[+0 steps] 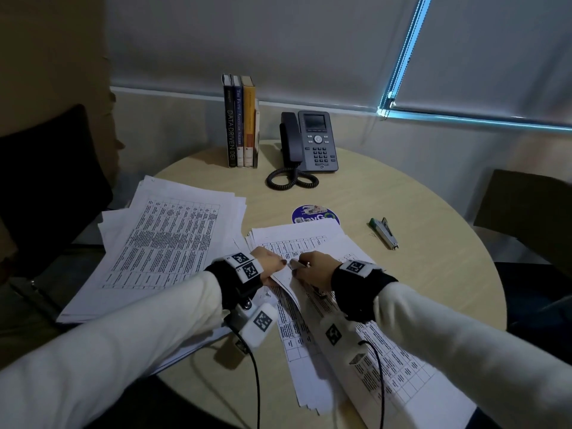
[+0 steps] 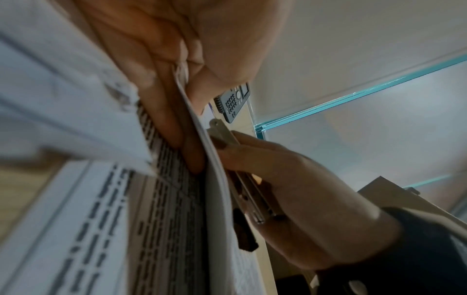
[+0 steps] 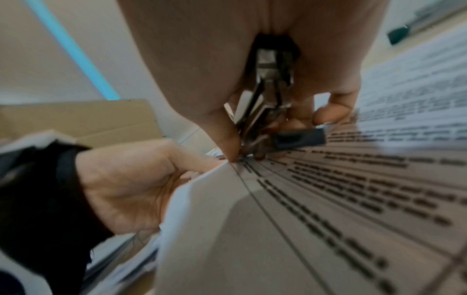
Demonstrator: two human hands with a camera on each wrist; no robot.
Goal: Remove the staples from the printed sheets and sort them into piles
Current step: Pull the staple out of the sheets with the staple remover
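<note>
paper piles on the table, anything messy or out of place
The big left pile is fanned unevenly, and its near-left edge hangs past the table. A stapler lies at the right with what looks like a loose staple beside it.

Staple hidden; printed sheets (image 3: 328,199) blurred

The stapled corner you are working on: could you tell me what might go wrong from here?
1. The right hand works a metal tool right beside the left hand fingers; a slip could jab them.
2. The sheet is lifted by its corner and could tear.
3. A pulled staple could get lost among the spread papers.
</note>
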